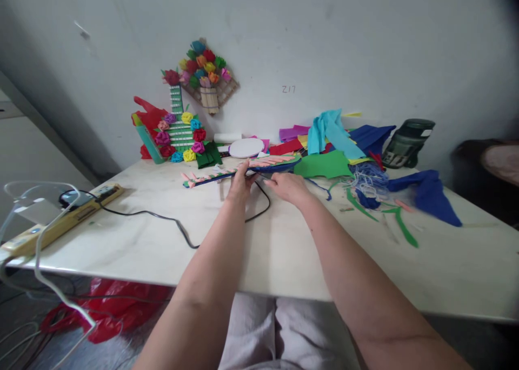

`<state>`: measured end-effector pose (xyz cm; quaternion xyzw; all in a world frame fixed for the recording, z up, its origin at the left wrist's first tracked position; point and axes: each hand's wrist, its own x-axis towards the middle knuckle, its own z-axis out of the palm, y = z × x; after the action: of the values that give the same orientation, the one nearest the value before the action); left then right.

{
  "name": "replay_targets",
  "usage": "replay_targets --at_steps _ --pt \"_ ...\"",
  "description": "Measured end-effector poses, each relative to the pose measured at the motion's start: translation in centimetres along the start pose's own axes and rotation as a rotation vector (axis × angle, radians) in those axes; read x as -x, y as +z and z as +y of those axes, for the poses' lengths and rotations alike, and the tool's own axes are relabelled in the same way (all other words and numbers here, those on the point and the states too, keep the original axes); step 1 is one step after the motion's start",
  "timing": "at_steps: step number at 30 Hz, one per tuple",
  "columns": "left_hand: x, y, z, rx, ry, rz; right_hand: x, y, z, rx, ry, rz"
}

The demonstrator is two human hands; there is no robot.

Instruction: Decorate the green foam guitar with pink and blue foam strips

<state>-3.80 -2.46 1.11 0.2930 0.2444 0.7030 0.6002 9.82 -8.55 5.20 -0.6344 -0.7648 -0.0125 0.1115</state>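
A long narrow strip covered with pink, green and blue felt pieces lies across the far middle of the white table. My left hand pinches the strip near its middle. Just to the right, my right hand rests palm down on the table beside the strip's end, fingers bent, with nothing clearly in it. A black cable loops under both hands.
Felt scraps in green, blue, cyan and red pile up at the far right with a tangle of yarn. Flower crafts lean on the wall. A power strip lies left. A dark green jug stands far right.
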Motion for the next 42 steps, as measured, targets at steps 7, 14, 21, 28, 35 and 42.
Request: replay_targets --at_steps 7,14,21,28,35,42 --pt "0.2 -0.3 0.0 -0.031 -0.002 -0.04 0.1 -0.4 0.8 0.014 -0.039 0.071" --pt "0.3 -0.2 0.1 -0.05 -0.012 -0.028 -0.1 0.0 1.2 0.025 -0.032 0.11" --pt "0.5 0.0 0.2 -0.088 -0.023 -0.02 0.0 -0.3 1.3 0.024 -0.016 0.124" --pt "0.3 0.0 0.1 -0.126 -0.027 -0.022 -0.2 -0.1 1.5 -0.017 0.022 0.18" --pt "0.6 0.1 -0.1 -0.18 0.012 -0.039 -0.2 -0.4 1.2 0.008 0.085 0.17" --pt "0.9 0.4 -0.1 -0.196 0.03 -0.054 -0.3 -0.3 1.2 -0.016 0.111 0.143"
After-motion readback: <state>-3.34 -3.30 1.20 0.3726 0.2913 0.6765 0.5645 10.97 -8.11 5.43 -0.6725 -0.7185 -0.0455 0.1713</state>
